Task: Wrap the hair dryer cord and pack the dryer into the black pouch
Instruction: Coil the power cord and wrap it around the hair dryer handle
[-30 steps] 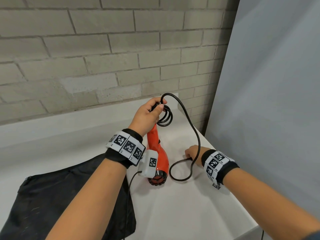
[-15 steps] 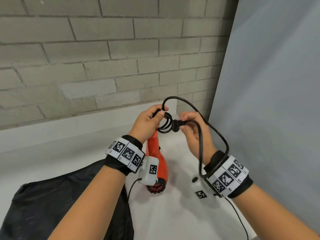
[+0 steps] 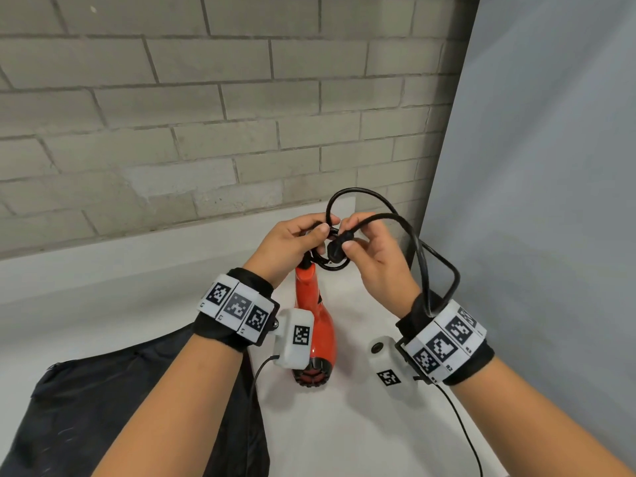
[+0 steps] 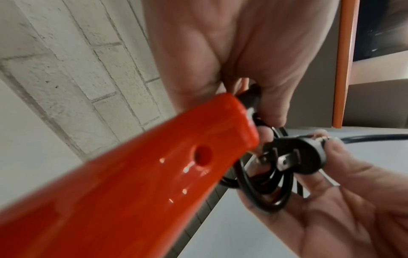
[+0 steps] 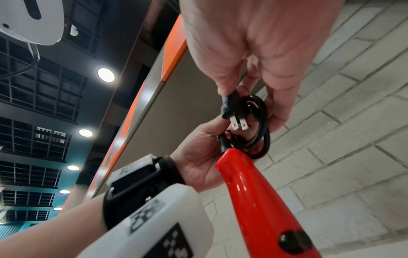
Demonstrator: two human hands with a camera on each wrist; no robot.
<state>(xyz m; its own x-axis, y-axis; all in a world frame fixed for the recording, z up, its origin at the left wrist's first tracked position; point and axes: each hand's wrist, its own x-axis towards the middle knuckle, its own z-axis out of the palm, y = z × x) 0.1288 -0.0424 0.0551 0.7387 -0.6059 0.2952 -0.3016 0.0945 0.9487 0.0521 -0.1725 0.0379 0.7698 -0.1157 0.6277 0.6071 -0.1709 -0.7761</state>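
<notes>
Dryer (image 3: 316, 325) hangs nearly upright below the left hand (image 3: 285, 246) — handle end up at the fingers, nozzle end down and toward the camera, its long axis running from the grip down to just above the white table (image 3: 344, 425). That hand's grip is closed on the coiled cord (image 3: 332, 265) at the top of the handle; in the left wrist view the thumb and fingers curl round the black loops right where the cord leaves the orange handle (image 4: 154, 174). Right hand (image 3: 375, 256) sits touching-close beside the left, its grip a pinch of thumb and fingertips on the plug (image 3: 337, 247); the right wrist view shows the plug (image 5: 232, 110) with its two flat prongs pointing down toward the coil (image 5: 256, 132) and the handle tip. From the plug a free length of cord arcs up above both hands, then drops along the outer side of the right wrist. Pouch (image 3: 120, 407) lies flat on the table below and to the left of the left grip, well apart from the dryer's nozzle, partly hidden by the left forearm. A brick wall (image 3: 172, 115) stands beyond both hands.
</notes>
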